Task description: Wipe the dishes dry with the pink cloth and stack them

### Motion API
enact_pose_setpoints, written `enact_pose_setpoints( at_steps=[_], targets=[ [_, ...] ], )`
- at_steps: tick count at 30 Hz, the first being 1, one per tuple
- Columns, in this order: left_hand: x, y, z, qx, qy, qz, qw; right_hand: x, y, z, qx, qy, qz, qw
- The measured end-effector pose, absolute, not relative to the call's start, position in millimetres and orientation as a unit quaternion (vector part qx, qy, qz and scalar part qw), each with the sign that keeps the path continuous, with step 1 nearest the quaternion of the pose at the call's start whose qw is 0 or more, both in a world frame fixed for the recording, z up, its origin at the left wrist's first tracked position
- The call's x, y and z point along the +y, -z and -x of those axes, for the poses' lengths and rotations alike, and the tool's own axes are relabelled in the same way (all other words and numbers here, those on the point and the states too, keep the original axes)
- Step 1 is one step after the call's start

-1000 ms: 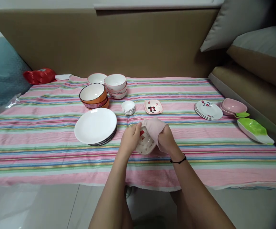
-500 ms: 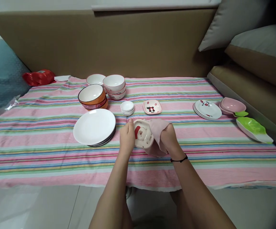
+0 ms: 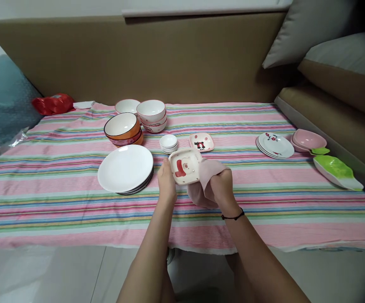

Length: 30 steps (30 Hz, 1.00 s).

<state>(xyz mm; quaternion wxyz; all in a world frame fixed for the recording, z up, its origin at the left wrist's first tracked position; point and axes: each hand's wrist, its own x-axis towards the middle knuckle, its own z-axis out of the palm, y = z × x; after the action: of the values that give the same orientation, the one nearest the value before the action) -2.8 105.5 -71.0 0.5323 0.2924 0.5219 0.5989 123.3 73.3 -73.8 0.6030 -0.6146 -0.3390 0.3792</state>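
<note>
A person's 2 bare hands work at the center of the frame, above a couch seat covered by a striped cloth (image 3: pixel 59 193). The left hand (image 3: pixel 167 182) is closed on the left edge of a squarish cream dish (image 3: pixel 185 166), thumb along the rim; its other fingers are mostly hidden. The dish is tilted, its inside showing a bear in red. The right hand (image 3: pixel 222 185) is curled tightly around a pale pink cloth (image 3: pixel 210 171), which covers the dish's right edge and hangs below it. A dark band (image 3: pixel 233 217) circles the right wrist.

Just above the dish in the frame sit a pink cat dish (image 3: pixel 201 142) and a stack of small white bowls (image 3: pixel 169 141). Left of center is a stack of plates (image 3: pixel 125 168), a white plate on top; beyond it stand orange-sided bowls (image 3: pixel 122 126) and white bowls with red rims (image 3: pixel 151 110). At the right of the frame are flowered plates (image 3: pixel 276 145), pink bowls (image 3: pixel 309 139) and a green-and-white leaf-shaped dish (image 3: pixel 337 170). A shiny red package (image 3: pixel 52 104) lies at upper left.
</note>
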Motion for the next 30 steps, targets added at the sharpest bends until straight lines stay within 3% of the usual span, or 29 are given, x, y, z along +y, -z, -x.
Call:
enact_pose_setpoints(
  at_steps=[4, 7, 12, 17, 23, 26, 30],
  targets=[
    [106.0, 70.9, 4.7, 0.471, -0.6, -0.282, 0.581, 72.4, 65.2, -125.5, -0.347, -0.379, 0.615, 0.599],
    [103.0, 64.2, 9.7, 0.469, -0.533, -0.318, 0.628, 76.1, 63.0, -134.1, -0.414, -0.317, 0.611, 0.595],
    [97.7, 57.0, 15.1, 0.507, -0.416, -0.459, 0.599, 83.0, 65.2, -148.4, -0.568, -0.219, 0.561, 0.56],
    [98.6, 62.9, 10.8, 0.492, -0.415, -0.513, 0.568, 80.3, 64.9, -146.4, -0.554, -0.25, 0.558, 0.565],
    [95.4, 62.5, 8.4, 0.513, -0.354, -0.647, 0.438, 77.4, 63.7, -139.2, -0.517, -0.33, 0.554, 0.563],
    [91.5, 59.1, 8.3, 0.511, -0.297, -0.686, 0.423, 77.7, 63.3, -135.8, -0.512, -0.362, 0.552, 0.549],
    [90.7, 58.5, 9.7, 0.532, -0.312, -0.678, 0.401, 78.7, 63.0, -137.4, -0.508, -0.366, 0.558, 0.545]
  ],
)
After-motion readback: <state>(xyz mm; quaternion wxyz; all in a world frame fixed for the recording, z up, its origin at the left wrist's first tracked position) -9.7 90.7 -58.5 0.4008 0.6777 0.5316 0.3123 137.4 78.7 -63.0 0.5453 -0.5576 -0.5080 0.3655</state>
